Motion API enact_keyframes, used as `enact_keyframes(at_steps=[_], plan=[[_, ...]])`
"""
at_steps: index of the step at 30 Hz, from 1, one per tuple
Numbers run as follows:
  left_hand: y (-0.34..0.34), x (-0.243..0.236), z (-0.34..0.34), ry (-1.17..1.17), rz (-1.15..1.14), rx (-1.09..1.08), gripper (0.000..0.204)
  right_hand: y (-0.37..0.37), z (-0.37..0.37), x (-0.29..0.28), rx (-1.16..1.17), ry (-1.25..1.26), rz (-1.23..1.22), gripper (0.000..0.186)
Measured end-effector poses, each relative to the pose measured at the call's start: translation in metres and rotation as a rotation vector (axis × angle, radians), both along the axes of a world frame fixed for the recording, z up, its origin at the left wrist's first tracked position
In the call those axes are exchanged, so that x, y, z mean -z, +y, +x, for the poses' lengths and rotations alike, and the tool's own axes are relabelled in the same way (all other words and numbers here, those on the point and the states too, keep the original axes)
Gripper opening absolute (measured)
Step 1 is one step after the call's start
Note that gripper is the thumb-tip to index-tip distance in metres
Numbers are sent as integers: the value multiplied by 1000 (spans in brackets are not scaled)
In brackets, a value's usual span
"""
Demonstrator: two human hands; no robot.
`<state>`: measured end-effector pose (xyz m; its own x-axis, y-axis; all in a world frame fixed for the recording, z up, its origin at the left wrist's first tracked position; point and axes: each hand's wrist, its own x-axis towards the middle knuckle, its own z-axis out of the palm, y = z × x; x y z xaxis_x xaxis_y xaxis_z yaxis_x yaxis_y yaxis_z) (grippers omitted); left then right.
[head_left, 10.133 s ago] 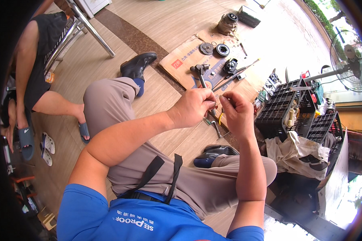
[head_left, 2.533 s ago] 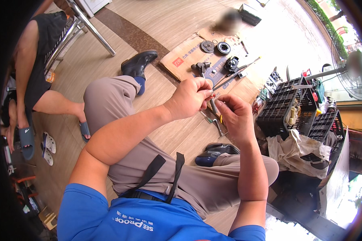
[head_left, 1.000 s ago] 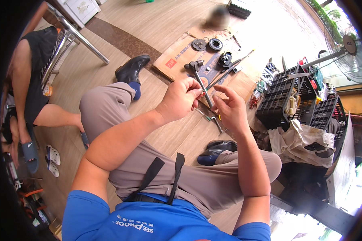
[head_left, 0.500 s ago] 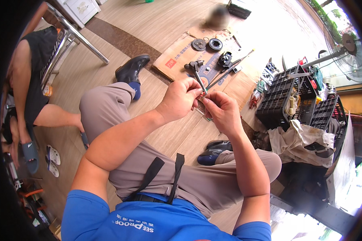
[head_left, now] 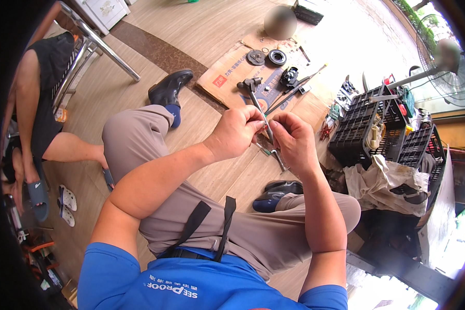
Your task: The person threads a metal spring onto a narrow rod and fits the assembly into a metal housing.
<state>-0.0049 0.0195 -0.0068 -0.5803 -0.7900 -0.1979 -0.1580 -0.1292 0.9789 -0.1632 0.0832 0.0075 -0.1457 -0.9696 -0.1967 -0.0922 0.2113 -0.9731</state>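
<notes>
My left hand (head_left: pixel 236 133) is closed in a pinch, thumb against forefinger, on something small that I cannot make out. Just to its right, my right hand (head_left: pixel 296 142) has its fingers curled with the thumb against them; what they hold, if anything, is hidden. A narrow gap lies between the two hands. Below and beyond them rests a hammer (head_left: pixel 249 85), its handle running toward me behind my fingertips. Under the hands, a slim metal tool with a bent end (head_left: pixel 279 161) lies on the floor, partly covered by my right hand.
A flattened cardboard sheet (head_left: pixel 225 93) carries a dark disc (head_left: pixel 255 57), a black ring-shaped part (head_left: pixel 277 57) and a black component (head_left: pixel 289 76). Black crates (head_left: pixel 357 124) with a cloth (head_left: pixel 387 181) stand right, near a fan (head_left: pixel 447 57). Another person's leg (head_left: pixel 72 147) is at left.
My right hand has moved slightly right, away from the left, opening a gap between the fingertips. More of the hammer handle and the bent tool now shows.
</notes>
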Motion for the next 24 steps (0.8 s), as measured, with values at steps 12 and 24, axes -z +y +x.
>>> enact_keyframes(at_steps=[12,24], plan=[[-5,-2,4,140,162,-10,9,-5,-6,10,16,-12,56,11],[-11,-2,6,153,193,-105,11,5,4,18,-64,75,-78,9]])
